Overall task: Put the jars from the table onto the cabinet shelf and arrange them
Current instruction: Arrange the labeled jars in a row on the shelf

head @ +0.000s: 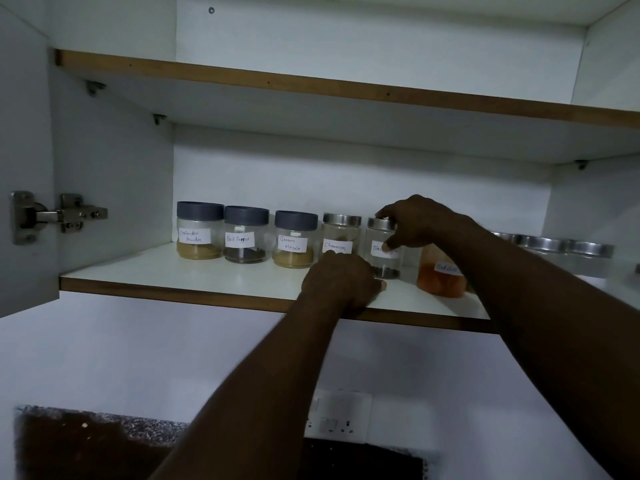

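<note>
A row of labelled jars stands on the white cabinet shelf (207, 275): three with dark plastic lids, Coriander Powder (200, 230), Black Pepper (246, 234) and Garam Masala (295, 239), then a steel-lidded Cinnamon jar (341, 233). My right hand (420, 221) grips the following steel-lidded jar (382, 261) by its lid and side; its label is half hidden and dark grains lie at its bottom. My left hand (341, 280) rests curled on the shelf in front of the Cinnamon jar, holding nothing I can see. An orange-filled jar (441, 277) stands behind my right forearm.
More steel-lidded jars (554, 249) stand at the far right of the shelf. An upper shelf (311, 81) hangs overhead. The cabinet door with its hinge (59, 213) is open at left. Below are a wall socket (337, 419) and a dark speckled counter (86, 441).
</note>
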A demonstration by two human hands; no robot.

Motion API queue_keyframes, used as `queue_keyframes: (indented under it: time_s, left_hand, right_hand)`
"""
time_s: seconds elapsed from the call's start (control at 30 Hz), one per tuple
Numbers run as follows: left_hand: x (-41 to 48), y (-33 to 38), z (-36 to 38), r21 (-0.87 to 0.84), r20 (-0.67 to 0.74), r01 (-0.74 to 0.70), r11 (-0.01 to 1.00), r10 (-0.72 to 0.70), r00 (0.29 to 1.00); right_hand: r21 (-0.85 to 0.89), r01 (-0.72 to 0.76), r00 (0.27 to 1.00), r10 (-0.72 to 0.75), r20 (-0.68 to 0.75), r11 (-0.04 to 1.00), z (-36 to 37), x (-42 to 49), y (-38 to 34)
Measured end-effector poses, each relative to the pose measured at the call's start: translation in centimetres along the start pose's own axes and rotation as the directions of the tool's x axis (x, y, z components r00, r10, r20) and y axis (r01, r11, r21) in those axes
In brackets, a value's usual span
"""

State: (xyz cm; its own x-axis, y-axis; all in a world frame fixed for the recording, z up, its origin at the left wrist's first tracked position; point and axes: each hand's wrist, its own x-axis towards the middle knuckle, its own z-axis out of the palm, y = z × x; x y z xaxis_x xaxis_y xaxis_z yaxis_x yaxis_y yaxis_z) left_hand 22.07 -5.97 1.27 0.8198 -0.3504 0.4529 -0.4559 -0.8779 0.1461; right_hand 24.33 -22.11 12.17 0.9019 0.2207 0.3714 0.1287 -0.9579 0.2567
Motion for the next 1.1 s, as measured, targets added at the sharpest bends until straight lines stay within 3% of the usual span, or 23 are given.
queue_keyframes:
  time_s: [0.27,0.43,0.6,0.73,1.1]
  left_hand:
    - [-0.6,0.1,-0.7,-0.009,0.014,-0.001,1.000,0.001,1.000]
    - [-1.2,1.3,-1.2,-0.036,0.013,-0.026,0.999,0.026,1.000]
    - [-0.9,7.7,0.4,-0.112,0.105,-0.125,0.986,0.137,0.985]
    - [0.0,10.9,1.7,-0.126,0.117,-0.052,0.991,0.067,0.991]
    - [0.5,11.0,2.0,-0.060,0.187,-0.003,0.998,0.015,0.982]
  right_hand:
    - [0.168,-0.023,0.984,0.052,-0.171,0.986,-1.6,-3.6,2.7]
    - [0.040,-0.029,0.999,0.030,-0.032,0.999,-2.5,-7.6,6.2]
    - [0.099,-0.014,0.994,0.025,-0.108,0.995,-0.6,-8.2,7.7]
    - [0.122,-0.007,0.990,0.025,-0.142,0.992,0.6,-7.2,7.9]
    - [0.169,-0.006,0.989,0.031,-0.144,0.986,1.7,-4.9,7.9]
